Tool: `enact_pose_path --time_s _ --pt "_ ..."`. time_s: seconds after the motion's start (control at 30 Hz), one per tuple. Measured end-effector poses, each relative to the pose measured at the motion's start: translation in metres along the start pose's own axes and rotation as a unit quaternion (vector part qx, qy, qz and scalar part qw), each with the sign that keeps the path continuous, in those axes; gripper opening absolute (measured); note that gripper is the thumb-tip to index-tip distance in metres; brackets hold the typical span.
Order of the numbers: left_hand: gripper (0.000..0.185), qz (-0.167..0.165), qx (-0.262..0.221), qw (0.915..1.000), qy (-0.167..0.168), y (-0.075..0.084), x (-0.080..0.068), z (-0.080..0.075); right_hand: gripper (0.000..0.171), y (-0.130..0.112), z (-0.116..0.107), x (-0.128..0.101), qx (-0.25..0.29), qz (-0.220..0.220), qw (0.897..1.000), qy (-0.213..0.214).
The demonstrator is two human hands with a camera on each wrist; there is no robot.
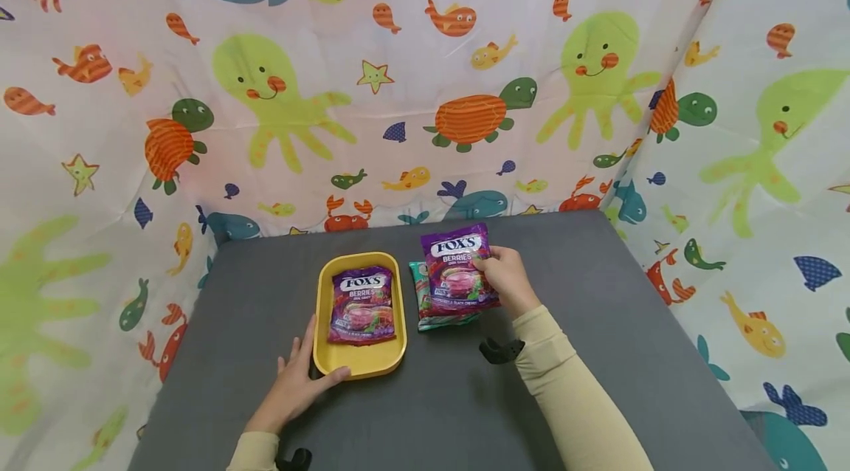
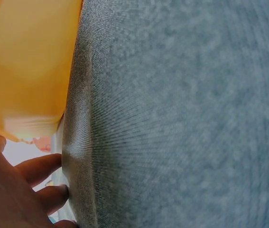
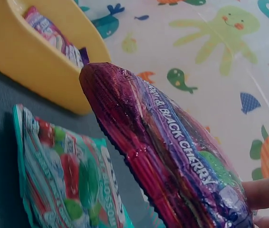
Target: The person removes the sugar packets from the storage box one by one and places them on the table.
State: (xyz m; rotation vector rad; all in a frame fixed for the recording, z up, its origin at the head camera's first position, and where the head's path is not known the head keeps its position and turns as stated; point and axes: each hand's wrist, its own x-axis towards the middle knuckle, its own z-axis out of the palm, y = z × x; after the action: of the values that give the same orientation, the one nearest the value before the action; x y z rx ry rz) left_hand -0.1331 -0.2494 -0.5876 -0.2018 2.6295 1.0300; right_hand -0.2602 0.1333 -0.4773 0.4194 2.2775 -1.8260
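My right hand (image 1: 510,280) pinches a purple Fox's Berries candy bag (image 1: 458,272) by its right side. The bag is held up over a teal-green candy bag (image 3: 70,173) that lies on the table and is partly covered by it in the head view. To the left stands a yellow tray (image 1: 361,366) with another purple Fox's candy bag (image 1: 362,308) lying inside. My left hand (image 1: 295,382) rests at the tray's near left corner, fingers spread along its left side and thumb at the front rim. In the left wrist view its fingers (image 2: 39,169) are straight beside the tray wall.
A dark grey cloth covers the table (image 1: 425,412). Behind and on both sides hangs a white curtain (image 1: 398,198) printed with sea animals, meeting the table's edges. Black wrist straps (image 1: 501,351) sit by the cream sleeves (image 1: 578,390).
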Motion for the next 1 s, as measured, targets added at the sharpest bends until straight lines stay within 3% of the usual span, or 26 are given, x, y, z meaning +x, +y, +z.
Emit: enact_pose_path --time_s 0.53,1.0 --pt "0.118 -0.009 -0.004 1.0 -0.001 0.0 0.0 0.002 0.05 0.024 -0.039 0.019 0.006 0.029 0.999 0.022" --pt "0.118 -0.008 -0.002 1.0 -0.004 -0.003 0.003 0.002 0.048 0.047 -0.057 0.035 0.006 0.042 0.999 0.034"
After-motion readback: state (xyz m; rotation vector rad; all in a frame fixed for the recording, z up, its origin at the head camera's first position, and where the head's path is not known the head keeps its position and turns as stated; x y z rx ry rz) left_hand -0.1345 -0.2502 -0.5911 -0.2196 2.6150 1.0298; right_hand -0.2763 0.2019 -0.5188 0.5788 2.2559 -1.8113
